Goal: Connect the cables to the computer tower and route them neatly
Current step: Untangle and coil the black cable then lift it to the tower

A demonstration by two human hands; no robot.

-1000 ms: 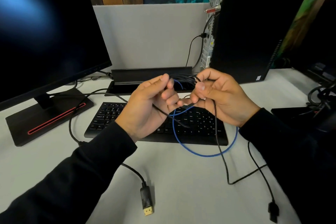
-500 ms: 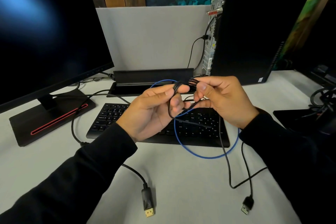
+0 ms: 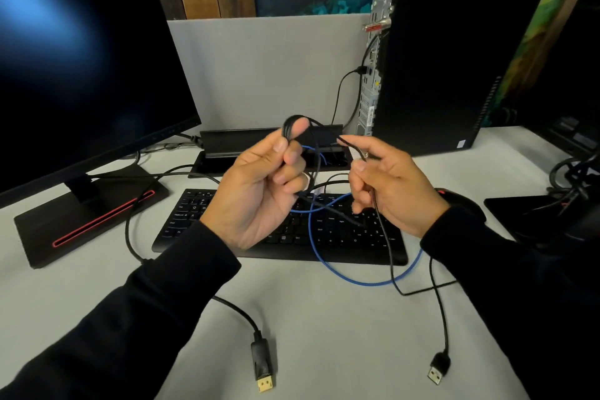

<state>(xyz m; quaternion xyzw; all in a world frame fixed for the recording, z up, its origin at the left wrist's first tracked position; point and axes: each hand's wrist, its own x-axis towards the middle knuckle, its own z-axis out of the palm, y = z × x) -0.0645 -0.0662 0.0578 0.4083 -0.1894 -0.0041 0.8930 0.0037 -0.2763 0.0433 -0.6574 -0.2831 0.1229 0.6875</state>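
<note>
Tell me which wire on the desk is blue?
The blue cable, looping over the keyboard and onto the desk. The other wires are black, including the gold-tipped plug's cable and the USB cable.

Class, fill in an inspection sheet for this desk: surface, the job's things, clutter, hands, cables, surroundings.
Surface: pale desk.
Job's things: computer tower upright at the back right, one black lead already plugged in.
Clutter: keyboard, monitor.
Hands: left hand grips a coiled black cable; right hand pinches its strand.
Cables: blue cable, gold-tipped plug and USB plug lie loose.
Surroundings: grey partition.
</note>
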